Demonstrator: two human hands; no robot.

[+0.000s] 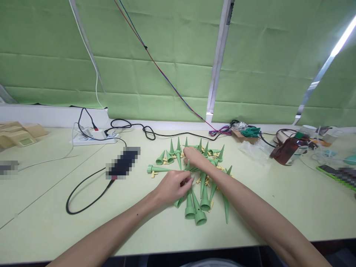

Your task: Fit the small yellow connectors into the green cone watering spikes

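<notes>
Several green plastic spikes [190, 207], hollow cones with a wide collar at one end, stand or lie in a loose group on the table. Small yellow plastic valves [154, 174] are scattered among them. My left hand [175, 185] is closed at the near left side of the group, its fingers curled in. A green spike tip [188, 165] rises just behind those fingers; whether they hold it is unclear. Farther back, my right hand [194, 157] reaches in with fingers pinched downward beside an upright spike [178, 146]. What lies between its fingertips is hidden.
A blurred dark device [124, 163] with a black cable lies left, near a white power strip [96, 139]. At the right stand a brown bottle [290, 150], a small cardboard box [244, 137] and clear plastic bags [257, 151]. Cardboard pieces [20, 133] sit far left.
</notes>
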